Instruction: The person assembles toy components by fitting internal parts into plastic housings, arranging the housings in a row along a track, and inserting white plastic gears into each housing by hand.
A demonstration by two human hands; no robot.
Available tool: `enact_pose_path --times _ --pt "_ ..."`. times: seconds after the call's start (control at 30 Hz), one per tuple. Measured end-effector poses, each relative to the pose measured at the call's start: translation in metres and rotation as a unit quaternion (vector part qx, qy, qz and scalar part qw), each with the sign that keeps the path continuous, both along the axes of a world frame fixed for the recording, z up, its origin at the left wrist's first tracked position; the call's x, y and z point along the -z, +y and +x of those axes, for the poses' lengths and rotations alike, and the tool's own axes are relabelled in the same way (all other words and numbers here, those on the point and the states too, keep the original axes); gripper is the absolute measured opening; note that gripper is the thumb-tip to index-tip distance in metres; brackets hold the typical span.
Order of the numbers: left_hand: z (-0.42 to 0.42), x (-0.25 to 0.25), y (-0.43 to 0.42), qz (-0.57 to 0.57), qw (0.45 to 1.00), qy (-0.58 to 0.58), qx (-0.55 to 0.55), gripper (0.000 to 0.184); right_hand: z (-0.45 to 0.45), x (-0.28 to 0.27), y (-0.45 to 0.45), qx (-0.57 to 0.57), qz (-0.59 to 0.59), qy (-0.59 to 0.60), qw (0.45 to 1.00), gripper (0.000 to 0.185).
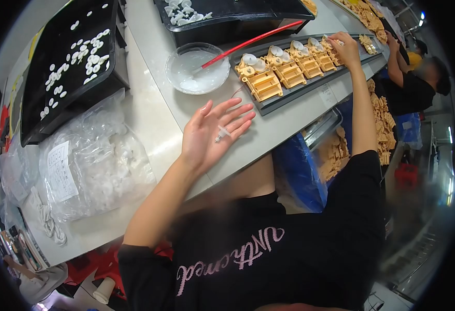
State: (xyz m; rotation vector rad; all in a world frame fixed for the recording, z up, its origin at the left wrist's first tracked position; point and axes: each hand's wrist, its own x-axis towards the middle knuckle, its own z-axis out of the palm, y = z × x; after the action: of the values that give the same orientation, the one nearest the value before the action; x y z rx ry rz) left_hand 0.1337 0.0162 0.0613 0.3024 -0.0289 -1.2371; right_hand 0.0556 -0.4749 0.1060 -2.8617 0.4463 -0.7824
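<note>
My left hand [212, 132] lies palm up over the table edge with its fingers stretched out. A small white plastic part with a stem [222, 134] rests loose on its palm. Farther off to the right, my right hand [345, 49] has its fingers pinched together at the far end of a row of yellow plastic housings [292, 74]; what is between the fingertips is hidden. White round parts [276, 51] sit on several of these housings. The row stands in a long dark grey tray [318, 83].
A clear bowl of whitish paste [197, 78] holds a red stick [248, 45]. Black bins [116, 67] contain white parts. A plastic bag of white parts [103, 160] lies left. Yellow parts [383, 122] fill blue-lined containers below. Another person [414, 85] works at the right.
</note>
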Motion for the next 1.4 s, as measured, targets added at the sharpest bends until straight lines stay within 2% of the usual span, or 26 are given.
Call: enact_pose_path --times 0.1,0.3,0.5,0.7,0.8,0.9,0.93,1.03,1.07,1.1,1.13,1.2,1.3,1.33,1.4 --pt "0.000 -0.001 0.000 0.004 1.000 -0.001 0.000 0.061 -0.003 -0.006 -0.002 -0.045 -0.052 0.019 0.997 0.014" --pt "0.000 0.001 -0.001 0.002 1.000 0.003 0.002 0.061 -0.007 0.000 0.005 -0.052 -0.020 0.006 0.998 0.017" --pt "0.000 0.001 0.000 0.003 1.000 0.002 0.001 0.061 -0.011 0.004 0.007 -0.003 0.005 0.022 1.000 0.025" --pt "-0.001 0.001 0.000 0.001 1.000 -0.007 0.000 0.062 -0.010 0.003 0.010 0.008 -0.050 0.042 0.998 0.027" --pt "-0.001 0.002 0.001 -0.003 1.000 -0.006 0.001 0.062 -0.011 0.003 0.011 -0.003 -0.093 -0.028 0.995 0.023" --pt "-0.002 0.002 0.000 -0.007 1.000 -0.008 -0.004 0.062 -0.010 -0.023 0.076 -0.006 0.035 -0.072 0.997 0.022" --pt "-0.002 0.002 0.000 -0.005 1.000 -0.009 -0.005 0.062 -0.010 -0.030 0.110 -0.040 0.094 -0.076 0.992 0.020" --pt "-0.002 0.002 0.001 -0.003 1.000 -0.004 0.002 0.062 -0.017 -0.039 0.237 -0.166 0.142 0.000 0.976 0.016" --pt "-0.003 0.003 0.001 -0.002 1.000 -0.004 -0.003 0.062 -0.022 -0.041 0.279 -0.193 0.168 0.041 0.966 0.019" --pt "-0.003 0.003 0.001 -0.003 1.000 -0.004 -0.005 0.062 -0.023 -0.026 0.299 -0.274 0.171 0.050 0.945 0.022" --pt "-0.003 0.003 0.000 -0.004 1.000 -0.006 -0.006 0.062 -0.026 -0.024 0.328 -0.280 0.175 0.073 0.941 0.023" --pt "-0.003 0.004 0.002 -0.010 0.999 -0.029 -0.008 0.059 -0.025 -0.010 0.357 -0.303 0.255 0.065 0.916 0.021" --pt "-0.001 0.010 0.004 -0.014 0.999 -0.035 -0.009 0.059 -0.019 0.009 0.362 -0.283 0.229 0.037 0.931 0.020" --pt "-0.001 0.011 0.004 -0.014 0.999 -0.032 -0.008 0.060 -0.019 0.009 0.363 -0.273 0.278 0.023 0.921 0.017" --pt "-0.002 0.009 0.001 -0.020 0.999 -0.024 -0.009 0.060 -0.022 -0.005 0.353 -0.257 0.268 0.001 0.929 0.015"
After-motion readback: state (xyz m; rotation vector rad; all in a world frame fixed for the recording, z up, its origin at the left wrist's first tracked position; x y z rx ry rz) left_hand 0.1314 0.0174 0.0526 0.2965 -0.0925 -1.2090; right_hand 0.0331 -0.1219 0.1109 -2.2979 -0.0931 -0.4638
